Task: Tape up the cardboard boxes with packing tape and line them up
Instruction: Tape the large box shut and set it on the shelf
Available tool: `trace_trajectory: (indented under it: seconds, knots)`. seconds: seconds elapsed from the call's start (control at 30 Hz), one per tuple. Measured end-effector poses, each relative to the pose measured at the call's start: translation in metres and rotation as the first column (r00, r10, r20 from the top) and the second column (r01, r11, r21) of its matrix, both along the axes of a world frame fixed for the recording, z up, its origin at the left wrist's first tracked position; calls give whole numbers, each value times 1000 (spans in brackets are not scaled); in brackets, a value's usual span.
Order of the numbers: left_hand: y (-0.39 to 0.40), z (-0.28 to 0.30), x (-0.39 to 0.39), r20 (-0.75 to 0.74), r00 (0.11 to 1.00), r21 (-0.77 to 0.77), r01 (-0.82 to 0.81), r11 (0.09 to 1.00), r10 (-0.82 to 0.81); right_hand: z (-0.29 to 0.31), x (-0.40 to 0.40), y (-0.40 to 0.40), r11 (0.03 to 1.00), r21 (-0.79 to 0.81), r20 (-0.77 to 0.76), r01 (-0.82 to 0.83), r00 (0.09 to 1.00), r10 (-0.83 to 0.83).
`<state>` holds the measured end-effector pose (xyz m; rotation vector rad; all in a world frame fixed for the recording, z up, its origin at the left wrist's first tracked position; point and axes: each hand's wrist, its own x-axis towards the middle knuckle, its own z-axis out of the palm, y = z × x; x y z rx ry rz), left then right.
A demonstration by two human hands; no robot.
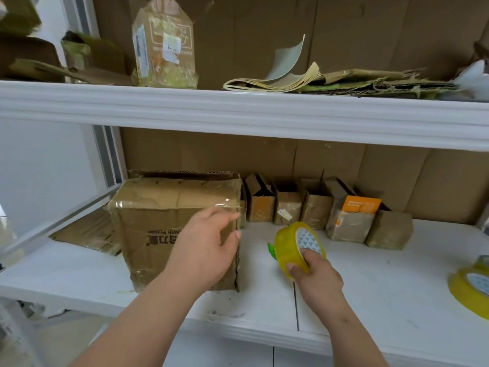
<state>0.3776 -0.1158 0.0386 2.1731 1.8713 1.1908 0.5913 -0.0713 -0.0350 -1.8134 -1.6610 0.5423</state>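
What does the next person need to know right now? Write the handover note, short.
Left hand: open, fingers on the right front corner of the big box.
Right hand: holds the tape roll just right of that box.
Small boxes stand in a row at the back of the shelf; a spare roll lies at far right.
Done: the big box already carries some tape.
Left: finish taping it if needed, then line it up with the row.

Bare shelf (370,282) right of big box (164,234) — small boxes (317,207) behind

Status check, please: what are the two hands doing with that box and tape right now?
Left hand open against big box. Right hand grips tape roll. Small boxes lined behind; nothing blocking.
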Motion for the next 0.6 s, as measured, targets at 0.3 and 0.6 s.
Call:
trace_trajectory:
  seconds: [0.3,0.6]
  knots:
    - [24,-51,46,118,988,-390,140,910,-101,-10,16,-8,1000,-8,-73,-7,997,6]
    - [61,-83,76,172,985,-360,83,929,-21,-8,36,2,997,28,-103,-69,992,72]
